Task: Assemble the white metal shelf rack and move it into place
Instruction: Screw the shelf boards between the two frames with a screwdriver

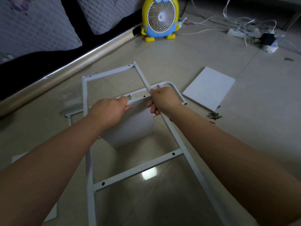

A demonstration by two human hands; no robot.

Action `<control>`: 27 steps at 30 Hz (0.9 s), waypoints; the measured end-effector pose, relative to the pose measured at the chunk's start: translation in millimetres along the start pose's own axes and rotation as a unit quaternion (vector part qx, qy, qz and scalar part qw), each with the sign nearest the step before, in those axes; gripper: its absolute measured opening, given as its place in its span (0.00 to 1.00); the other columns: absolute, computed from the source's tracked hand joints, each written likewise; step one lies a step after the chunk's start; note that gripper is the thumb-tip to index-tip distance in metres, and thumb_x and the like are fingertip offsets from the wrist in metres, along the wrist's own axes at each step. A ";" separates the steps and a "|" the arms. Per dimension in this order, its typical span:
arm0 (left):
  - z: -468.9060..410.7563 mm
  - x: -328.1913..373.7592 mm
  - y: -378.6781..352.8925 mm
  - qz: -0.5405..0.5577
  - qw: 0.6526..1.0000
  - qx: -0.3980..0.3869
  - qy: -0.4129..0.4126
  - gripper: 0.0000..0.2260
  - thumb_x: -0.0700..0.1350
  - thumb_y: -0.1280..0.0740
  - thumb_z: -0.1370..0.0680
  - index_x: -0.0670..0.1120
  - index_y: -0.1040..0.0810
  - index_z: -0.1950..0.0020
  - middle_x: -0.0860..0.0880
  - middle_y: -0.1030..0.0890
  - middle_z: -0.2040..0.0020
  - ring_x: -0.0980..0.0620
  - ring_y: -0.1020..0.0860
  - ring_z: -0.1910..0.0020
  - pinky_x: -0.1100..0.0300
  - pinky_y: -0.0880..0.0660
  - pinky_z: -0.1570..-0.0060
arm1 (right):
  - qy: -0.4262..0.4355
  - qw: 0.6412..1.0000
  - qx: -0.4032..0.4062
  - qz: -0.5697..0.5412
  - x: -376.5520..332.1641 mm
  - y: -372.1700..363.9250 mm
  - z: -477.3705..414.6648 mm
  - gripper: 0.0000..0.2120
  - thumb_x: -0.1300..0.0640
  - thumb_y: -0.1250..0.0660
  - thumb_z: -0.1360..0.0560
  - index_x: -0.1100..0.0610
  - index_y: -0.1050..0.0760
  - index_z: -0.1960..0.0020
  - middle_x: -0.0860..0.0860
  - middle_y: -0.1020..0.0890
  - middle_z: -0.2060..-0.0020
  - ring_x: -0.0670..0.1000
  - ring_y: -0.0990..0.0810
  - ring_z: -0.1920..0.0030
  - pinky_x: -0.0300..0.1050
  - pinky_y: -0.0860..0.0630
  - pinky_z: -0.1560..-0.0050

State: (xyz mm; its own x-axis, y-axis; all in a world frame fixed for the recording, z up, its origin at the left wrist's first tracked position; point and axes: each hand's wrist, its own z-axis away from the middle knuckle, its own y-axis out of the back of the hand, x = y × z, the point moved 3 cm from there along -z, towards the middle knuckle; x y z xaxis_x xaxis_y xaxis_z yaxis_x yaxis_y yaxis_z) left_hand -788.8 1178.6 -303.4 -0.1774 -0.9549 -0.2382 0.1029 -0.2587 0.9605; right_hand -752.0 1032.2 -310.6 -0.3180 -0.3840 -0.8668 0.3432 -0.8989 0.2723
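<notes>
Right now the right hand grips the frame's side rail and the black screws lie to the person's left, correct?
No. In the head view the black screws lie to the person's right; the right hand does grip the side rail.

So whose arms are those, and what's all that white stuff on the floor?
Those arms belong to a person wearing a camera on their head, so you see what they see, looking down. There is no machine here. The left hand curls round a crossbar of a white metal frame shaped like a ladder, and the right hand grips its side rail. A white board sits just under the left hand. On the tiled floor are another white board, a little pile of dark screws and, farther away, a yellow fan.
</notes>
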 end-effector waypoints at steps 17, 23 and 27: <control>2.9 5.2 4.1 0.005 0.999 -0.038 0.026 0.18 0.52 0.51 0.18 0.39 0.34 0.41 0.35 0.23 0.44 0.37 0.25 0.45 0.53 0.33 0.55 | -0.135 0.863 0.099 0.477 198.2 109.8 -60.0 0.13 0.64 0.47 0.21 0.66 0.28 0.41 0.62 0.27 0.42 0.60 0.28 0.41 0.50 0.28 0.42; -1.3 3.1 5.0 -0.003 0.998 -0.035 0.045 0.19 0.51 0.50 0.18 0.37 0.34 0.40 0.34 0.23 0.45 0.36 0.24 0.46 0.52 0.31 0.53 | -0.109 0.878 0.080 0.458 238.7 108.0 -79.4 0.18 0.65 0.45 0.22 0.65 0.39 0.33 0.62 0.41 0.30 0.62 0.40 0.31 0.56 0.36 0.34; -3.5 2.3 2.0 -0.008 0.997 -0.050 0.053 0.19 0.52 0.50 0.18 0.37 0.34 0.40 0.35 0.22 0.45 0.36 0.24 0.46 0.51 0.31 0.52 | -0.129 0.864 0.015 0.486 258.5 102.4 -96.7 0.27 0.65 0.41 0.24 0.67 0.47 0.28 0.61 0.51 0.26 0.59 0.48 0.26 0.53 0.41 0.29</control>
State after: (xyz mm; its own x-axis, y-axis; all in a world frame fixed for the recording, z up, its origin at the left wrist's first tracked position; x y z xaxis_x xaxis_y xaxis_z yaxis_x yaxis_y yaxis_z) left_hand -785.6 1175.4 -302.6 -0.0759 -0.9592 -0.2723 0.1984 -0.2821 0.9386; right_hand -713.6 861.3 -547.2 -0.0803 -0.9916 -0.1014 0.5372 -0.1288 0.8336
